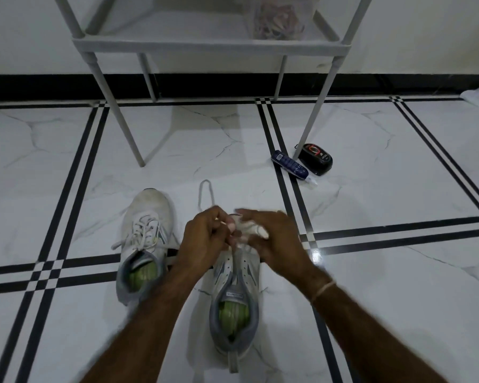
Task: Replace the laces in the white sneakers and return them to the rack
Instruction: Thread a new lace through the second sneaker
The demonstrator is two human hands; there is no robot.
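Top of rack [205, 44] off-frame; bag [281, 19] contents indistinct

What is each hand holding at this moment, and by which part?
The left hand pinches the white lace near the front eyelets of the right sneaker. The right hand covers its toe end; blur hides whether it grips.

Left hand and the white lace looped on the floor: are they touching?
Touching. The head view shows the lace running into the left hand, whose curled fingers pinch it.
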